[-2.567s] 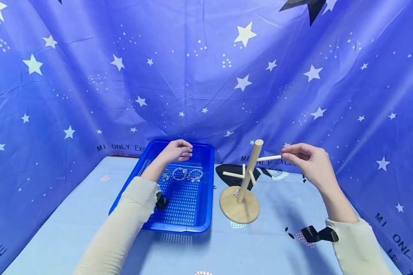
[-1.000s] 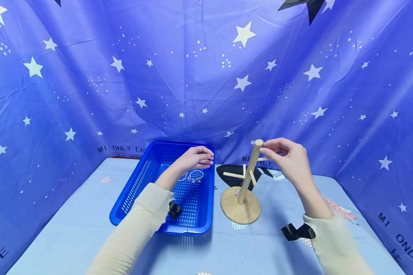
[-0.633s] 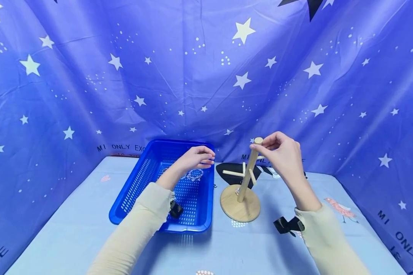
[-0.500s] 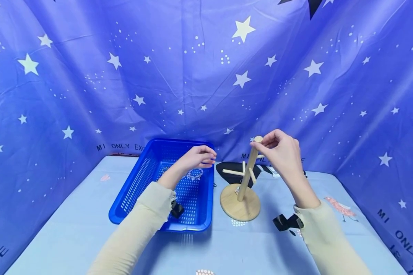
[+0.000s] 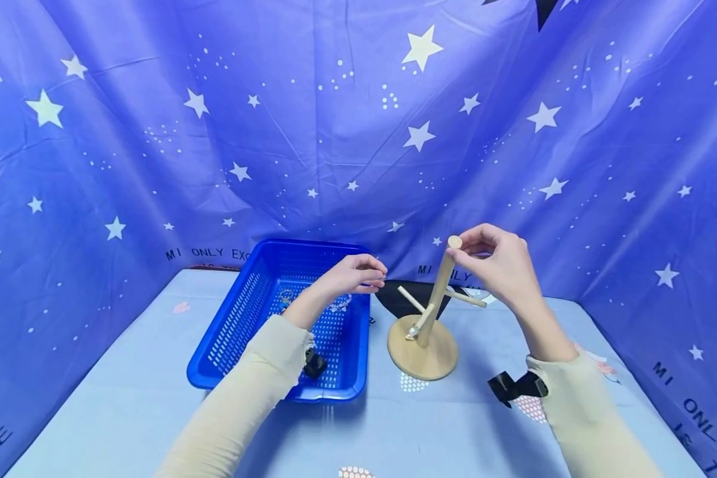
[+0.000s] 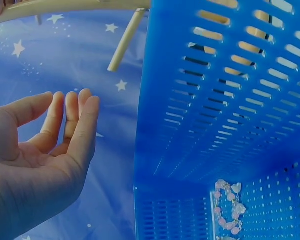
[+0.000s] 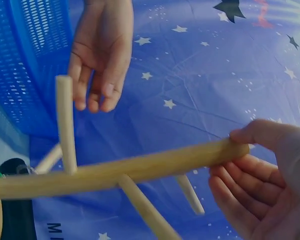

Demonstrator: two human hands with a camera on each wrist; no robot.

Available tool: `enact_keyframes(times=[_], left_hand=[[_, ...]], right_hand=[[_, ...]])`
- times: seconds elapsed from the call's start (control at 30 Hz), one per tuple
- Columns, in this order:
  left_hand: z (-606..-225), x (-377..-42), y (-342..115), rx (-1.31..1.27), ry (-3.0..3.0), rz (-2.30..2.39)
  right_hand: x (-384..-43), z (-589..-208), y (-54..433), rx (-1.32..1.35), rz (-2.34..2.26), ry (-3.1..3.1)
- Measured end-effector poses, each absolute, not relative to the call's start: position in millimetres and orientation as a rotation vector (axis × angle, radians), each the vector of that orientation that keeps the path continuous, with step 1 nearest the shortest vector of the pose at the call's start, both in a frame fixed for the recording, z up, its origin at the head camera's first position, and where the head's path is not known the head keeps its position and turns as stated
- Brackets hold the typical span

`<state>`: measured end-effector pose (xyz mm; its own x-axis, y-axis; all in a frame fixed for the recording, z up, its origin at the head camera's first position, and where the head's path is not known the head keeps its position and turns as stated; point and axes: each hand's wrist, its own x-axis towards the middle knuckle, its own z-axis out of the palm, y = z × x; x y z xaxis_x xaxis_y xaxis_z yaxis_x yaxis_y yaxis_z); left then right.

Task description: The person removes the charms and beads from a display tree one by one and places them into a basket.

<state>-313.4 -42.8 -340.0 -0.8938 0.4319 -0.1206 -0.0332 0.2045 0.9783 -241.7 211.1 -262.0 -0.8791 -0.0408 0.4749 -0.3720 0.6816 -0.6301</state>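
My right hand (image 5: 502, 265) pinches the top of the post of a wooden peg stand (image 5: 441, 285) between thumb and fingers, as the right wrist view also shows. Pegs jut from the post above its round base (image 5: 433, 362). A small beaded bracelet (image 5: 413, 330) hangs low on one peg, near the base. My left hand (image 5: 346, 275) hovers over the right rim of a blue basket (image 5: 328, 393), fingers loosely bent and holding nothing. Inside the basket lie a pale pink beaded bracelet (image 6: 230, 207) and a blue-and-gold one (image 5: 286, 296); my left arm partly hides the contents.
A light blue patterned cloth (image 5: 394, 431) covers the table. A blue star-printed curtain (image 5: 334, 133) rises behind and at both sides. Black wrist cameras (image 5: 514, 388) are strapped to both wrists.
My right hand moved from a side peg to the post top. The stand has since turned, shifting its pegs and showing the hung bracelet. My left hand moved rightward across the basket.
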Motion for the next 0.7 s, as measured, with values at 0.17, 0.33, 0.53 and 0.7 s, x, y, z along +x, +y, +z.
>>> enact_keyframes(times=[0.17, 0.33, 0.53, 0.7], left_hand=[[-342, -312, -36, 0.469, 2.102, 1.679], [-343, -309, -29, 0.584, 2.079, 1.564], [-349, -307, -20, 0.748, 2.111, 1.279], [-355, -307, -14, 0.867, 2.074, 1.101]], right_hand=[[-242, -258, 219, 0.414, 1.162, -2.528], [-244, -259, 220, 0.543, 1.265, -2.547], [-243, -262, 219, 0.619, 1.314, -2.530], [-244, -264, 219, 0.629, 1.335, -2.520]])
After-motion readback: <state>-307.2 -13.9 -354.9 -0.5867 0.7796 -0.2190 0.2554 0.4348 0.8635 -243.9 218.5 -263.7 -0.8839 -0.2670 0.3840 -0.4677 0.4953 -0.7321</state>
